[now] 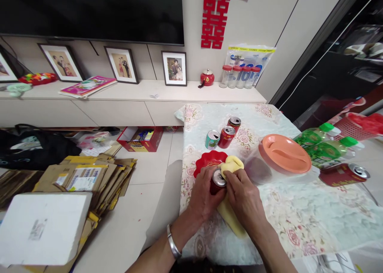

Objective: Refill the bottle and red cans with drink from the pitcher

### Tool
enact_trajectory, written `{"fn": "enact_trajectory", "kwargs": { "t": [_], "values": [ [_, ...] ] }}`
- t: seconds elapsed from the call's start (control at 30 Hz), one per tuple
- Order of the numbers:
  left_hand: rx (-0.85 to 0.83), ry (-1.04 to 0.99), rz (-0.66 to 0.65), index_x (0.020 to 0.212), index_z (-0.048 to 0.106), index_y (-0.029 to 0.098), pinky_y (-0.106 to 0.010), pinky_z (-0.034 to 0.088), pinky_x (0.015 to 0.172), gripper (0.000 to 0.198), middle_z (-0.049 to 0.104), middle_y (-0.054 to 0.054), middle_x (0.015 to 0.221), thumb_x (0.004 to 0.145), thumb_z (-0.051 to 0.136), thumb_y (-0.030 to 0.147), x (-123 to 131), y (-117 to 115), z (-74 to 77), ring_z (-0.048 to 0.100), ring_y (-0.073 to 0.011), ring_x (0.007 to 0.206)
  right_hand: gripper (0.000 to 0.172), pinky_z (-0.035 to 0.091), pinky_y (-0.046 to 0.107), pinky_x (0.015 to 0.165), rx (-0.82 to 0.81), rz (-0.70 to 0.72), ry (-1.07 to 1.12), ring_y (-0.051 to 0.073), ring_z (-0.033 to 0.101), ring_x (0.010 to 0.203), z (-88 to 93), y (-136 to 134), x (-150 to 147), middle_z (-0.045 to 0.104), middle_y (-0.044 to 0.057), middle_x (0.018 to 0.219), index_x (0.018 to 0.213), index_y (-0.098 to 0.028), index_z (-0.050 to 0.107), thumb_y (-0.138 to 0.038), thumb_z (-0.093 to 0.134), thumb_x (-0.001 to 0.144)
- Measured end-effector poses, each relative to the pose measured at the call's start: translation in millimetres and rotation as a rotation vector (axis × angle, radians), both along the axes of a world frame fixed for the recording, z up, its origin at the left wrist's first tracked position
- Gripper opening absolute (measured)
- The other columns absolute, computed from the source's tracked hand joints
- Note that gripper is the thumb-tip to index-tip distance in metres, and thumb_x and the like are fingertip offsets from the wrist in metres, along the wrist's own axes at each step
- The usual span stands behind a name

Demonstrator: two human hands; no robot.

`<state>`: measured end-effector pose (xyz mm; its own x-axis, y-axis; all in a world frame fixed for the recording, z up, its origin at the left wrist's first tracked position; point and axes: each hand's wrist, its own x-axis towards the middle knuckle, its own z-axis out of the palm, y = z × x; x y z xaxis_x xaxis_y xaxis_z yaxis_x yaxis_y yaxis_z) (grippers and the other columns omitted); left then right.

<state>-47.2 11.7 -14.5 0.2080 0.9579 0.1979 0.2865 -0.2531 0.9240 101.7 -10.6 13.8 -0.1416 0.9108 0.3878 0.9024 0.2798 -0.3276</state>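
My left hand (203,195) is wrapped round a dark red can (219,178) with its top facing up, over the flowered tablecloth (203,245). A yellow cloth (231,219) is pinched in my right hand (243,195), touching the can's rim; part of it hangs below between my hands. Just behind the can lies a red scalloped dish (206,160), partly hidden. Farther back stand a teal can (212,140), a red can (226,137) and a darker can (234,124), all upright.
Right of my hands is a clear container with an orange lid (286,153). Beyond it lie green bottles (326,151) and a red can (344,174) on its side. Flattened cardboard (86,177) and a white foam box (44,229) are at the left; a white cabinet (119,109) runs behind.
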Motion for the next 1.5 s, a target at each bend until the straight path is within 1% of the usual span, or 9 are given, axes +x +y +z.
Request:
{"fn": "enact_trajectory", "kwargs": {
  "t": [0.27, 0.43, 0.53, 0.67, 0.83, 1.03, 1.2, 1.33, 1.5],
  "values": [
    [0.024, 0.001, 0.009, 0.129, 0.056, 0.023, -0.053, 0.05, 0.109, 0.054, 0.062, -0.01, 0.131, 0.079, 0.074, 0.019, 4.9, -0.4, -3.4, 0.059, -0.0307, 0.124, 0.021, 0.031, 0.029, 0.05, -0.096, -0.058, -0.146, 0.017, 0.054, 0.059, 5.7, 1.0, -5.6, 0.059, 0.007, 0.085, 0.091, -0.017, 0.065, -0.009, 0.046, 0.097],
    [0.057, 0.022, 0.043, 0.124, 0.06, 0.024, -0.05, 0.053, 0.103, 0.048, 0.064, -0.009, 0.123, 0.079, 0.077, 0.024, 12.0, -1.0, -3.0, 0.061, -0.0303, 0.117, 0.017, 0.022, 0.029, 0.047, -0.143, -0.126, -0.157, 0.017, 0.053, 0.053, 9.0, -1.0, -2.8, 0.06, 0.007, 0.082, 0.085, -0.019, 0.06, -0.012, 0.048, 0.096],
    [0.051, 0.033, 0.063, 0.122, 0.061, 0.024, -0.05, 0.055, 0.101, 0.046, 0.064, -0.009, 0.121, 0.08, 0.077, 0.027, 15.0, -2.3, -2.6, 0.062, -0.03, 0.115, 0.017, 0.024, 0.029, 0.047, -0.157, -0.145, -0.127, 0.017, 0.056, 0.053, 9.2, -3.9, -0.5, 0.063, 0.007, 0.082, 0.085, -0.02, 0.059, -0.014, 0.048, 0.096],
    [0.051, 0.041, 0.09, 0.118, 0.06, 0.023, -0.052, 0.055, 0.099, 0.044, 0.065, -0.01, 0.118, 0.078, 0.078, 0.03, 16.0, -4.1, -3.7, 0.062, -0.0316, 0.114, 0.018, 0.031, 0.03, 0.05, -0.156, -0.137, -0.062, 0.021, 0.063, 0.063, 8.8, -8.8, 0.6, 0.065, 0.007, 0.081, 0.085, -0.022, 0.06, -0.015, 0.047, 0.096],
    [0.063, 0.013, 0.11, 0.117, 0.059, 0.023, -0.051, 0.056, 0.095, 0.047, 0.065, -0.01, 0.114, 0.075, 0.079, 0.028, 10.7, -3.9, -7.3, 0.063, -0.032, 0.11, 0.021, 0.043, 0.03, 0.057, -0.137, -0.062, 0.036, 0.021, 0.068, 0.069, 14.3, -14.0, 3.8, 0.068, 0.004, 0.081, 0.086, -0.023, 0.063, -0.018, 0.046, 0.097],
    [0.006, -0.079, 0.139, 0.123, 0.052, 0.021, -0.055, 0.053, 0.104, 0.057, 0.062, -0.012, 0.125, 0.072, 0.079, 0.023, 10.8, -2.1, -17.2, 0.064, -0.0324, 0.118, 0.023, 0.051, 0.032, 0.068, 0.011, -0.062, 0.116, 0.021, 0.069, 0.078, 15.5, -14.5, 14.2, 0.068, 0.006, 0.089, 0.102, -0.021, 0.067, -0.026, 0.045, 0.104],
    [-0.053, -0.11, 0.115, 0.127, 0.048, 0.022, -0.053, 0.054, 0.103, 0.058, 0.064, -0.013, 0.13, 0.077, 0.077, 0.023, 13.6, -4.9, -15.8, 0.065, -0.0321, 0.121, 0.025, 0.051, 0.03, 0.068, 0.025, -0.03, 0.106, 0.019, 0.068, 0.079, 8.2, -5.6, 7.4, 0.066, 0.007, 0.094, 0.111, -0.019, 0.068, -0.023, 0.044, 0.105],
    [-0.053, -0.127, 0.088, 0.127, 0.049, 0.022, -0.05, 0.056, 0.099, 0.058, 0.065, -0.013, 0.129, 0.077, 0.078, 0.025, 11.1, -5.1, -11.1, 0.067, -0.0316, 0.116, 0.025, 0.047, 0.027, 0.06, -0.064, 0.004, 0.042, 0.018, 0.065, 0.072, 7.4, 3.0, -0.1, 0.06, 0.003, 0.085, 0.105, -0.023, 0.071, -0.02, 0.046, 0.102],
    [-0.096, -0.101, 0.127, 0.122, 0.052, 0.022, -0.05, 0.058, 0.096, 0.055, 0.068, -0.011, 0.122, 0.074, 0.078, 0.026, 13.1, -2.4, -9.1, 0.069, -0.0311, 0.11, 0.023, 0.041, 0.03, 0.056, -0.121, -0.02, -0.011, 0.02, 0.063, 0.068, 8.6, 7.5, -3.0, 0.064, 0.007, 0.09, 0.097, -0.02, 0.07, -0.017, 0.047, 0.098]
  ]
}}
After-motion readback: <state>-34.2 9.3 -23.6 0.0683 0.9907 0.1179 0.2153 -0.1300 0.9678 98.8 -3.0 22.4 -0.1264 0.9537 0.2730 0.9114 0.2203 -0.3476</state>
